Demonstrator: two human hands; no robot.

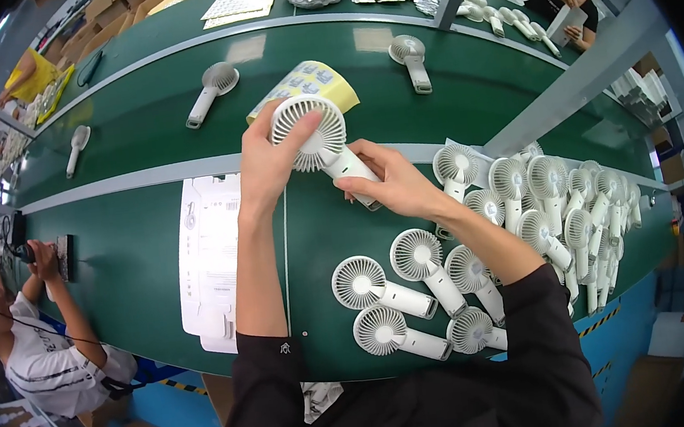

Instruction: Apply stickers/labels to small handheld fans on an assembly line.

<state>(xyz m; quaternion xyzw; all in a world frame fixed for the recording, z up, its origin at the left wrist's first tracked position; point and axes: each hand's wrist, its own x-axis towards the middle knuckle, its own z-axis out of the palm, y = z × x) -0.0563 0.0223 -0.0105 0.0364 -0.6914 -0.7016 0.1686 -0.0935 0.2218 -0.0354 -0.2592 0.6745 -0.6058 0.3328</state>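
Observation:
Both my hands hold one white handheld fan (340, 162) above the green table. My left hand (266, 150) grips its round grille head, with the thumb lying across the front. My right hand (392, 176) closes round the lower handle, which points down to the right. Just behind the fan head is a curled yellow sheet of stickers (333, 85). To the left of my left forearm lies a flat white printed carton (212, 260). Several more white fans (418, 257) lie near my right forearm, beside a dense pile of fans (551, 183) on the right.
A raised metal rail (138, 180) separates my table from a green belt, where spaced fans (409, 60) lie. A grey post (585, 63) slants up on the right. A co-worker (56, 344) works at the left; another person (562, 3) holds a white box at the far right.

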